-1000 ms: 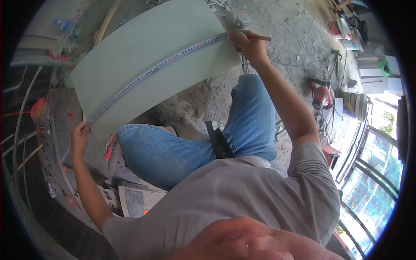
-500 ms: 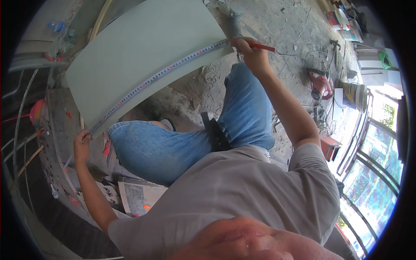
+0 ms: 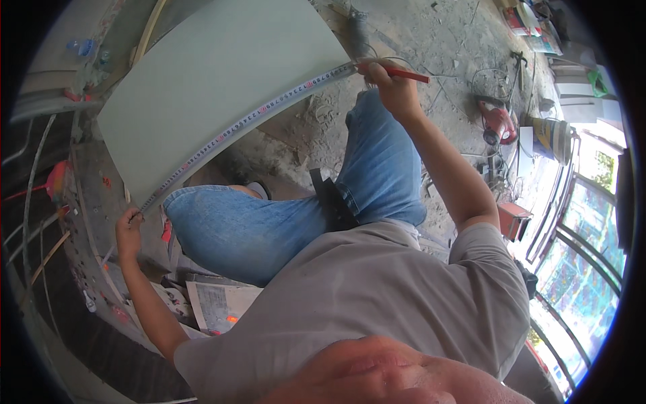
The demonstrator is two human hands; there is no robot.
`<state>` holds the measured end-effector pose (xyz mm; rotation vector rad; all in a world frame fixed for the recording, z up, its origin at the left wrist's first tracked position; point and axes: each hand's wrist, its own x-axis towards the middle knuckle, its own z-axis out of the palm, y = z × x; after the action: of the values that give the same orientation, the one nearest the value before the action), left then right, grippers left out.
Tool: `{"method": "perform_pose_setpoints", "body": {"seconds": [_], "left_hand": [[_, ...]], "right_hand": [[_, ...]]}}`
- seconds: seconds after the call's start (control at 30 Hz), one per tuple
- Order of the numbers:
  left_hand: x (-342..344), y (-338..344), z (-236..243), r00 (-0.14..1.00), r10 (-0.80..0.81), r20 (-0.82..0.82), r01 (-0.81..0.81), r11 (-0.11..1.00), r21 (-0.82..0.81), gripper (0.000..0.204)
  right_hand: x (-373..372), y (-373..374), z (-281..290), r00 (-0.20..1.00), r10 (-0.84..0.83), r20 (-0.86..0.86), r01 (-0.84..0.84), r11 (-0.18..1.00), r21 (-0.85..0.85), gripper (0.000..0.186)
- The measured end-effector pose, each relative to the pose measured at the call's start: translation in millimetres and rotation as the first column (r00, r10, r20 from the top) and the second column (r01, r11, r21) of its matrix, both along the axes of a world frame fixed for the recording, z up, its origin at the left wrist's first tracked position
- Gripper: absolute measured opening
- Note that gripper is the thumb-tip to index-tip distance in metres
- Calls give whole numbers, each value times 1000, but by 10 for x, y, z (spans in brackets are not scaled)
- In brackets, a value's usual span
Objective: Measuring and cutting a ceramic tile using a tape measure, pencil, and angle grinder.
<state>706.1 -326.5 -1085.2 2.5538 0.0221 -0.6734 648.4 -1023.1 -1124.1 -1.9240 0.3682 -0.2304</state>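
A large pale grey-green board (image 3: 222, 74) lies in front of me. Along its near edge runs a white tape measure (image 3: 259, 111), stretched taut between my hands. My left hand (image 3: 128, 233) is closed on one end of the tape, just off the board's left near corner. At the right near corner, my right hand (image 3: 396, 91) pinches the other end. That same hand also grips a red carpenter's pencil (image 3: 407, 74), which sticks out to the right. The fingers hide where the tape ends and the pencil's tip.
My bent knees in jeans (image 3: 235, 225) are close below the tape. On the dusty floor at right rest a red power tool (image 3: 496, 122) with a cord, a bucket (image 3: 552, 141) and a red box (image 3: 513, 221). Newspaper (image 3: 219, 303) lies by my left thigh.
The tape has shifted slightly toward me, from across the board's surface to its near edge. Both hands keep their grip and have barely moved.
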Motion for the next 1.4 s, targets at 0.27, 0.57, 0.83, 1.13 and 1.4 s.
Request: {"method": "perform_pose_setpoints", "body": {"seconds": [0.27, 0.57, 0.83, 1.13, 1.4], "left_hand": [[-13, 155, -134, 1000, -6, 8, 6, 1000, -1, 10], [128, 12, -274, 982, -159, 101, 164, 985, -46, 23], [-125, 82, -107, 999, 9, 53, -7, 1000, -23, 20], [-98, 11, -88, 997, -51, 50, 49, 998, 24, 22], [-101, 262, -110, 998, -48, -28, 47, 999, -11, 23]], "right_hand": [[-31, 24, 17, 1000, -6, -8, 6, 1000, -19, 27], [-174, -247, -15, 994, -51, -99, 53, 998, 17, 35], [-34, -71, -129, 991, 40, -132, -29, 996, 81, 37], [-61, -154, -105, 990, 3, -142, -1, 1000, 17, 36], [23, 109, 30, 988, -13, -154, 8, 999, -33, 32]]}}
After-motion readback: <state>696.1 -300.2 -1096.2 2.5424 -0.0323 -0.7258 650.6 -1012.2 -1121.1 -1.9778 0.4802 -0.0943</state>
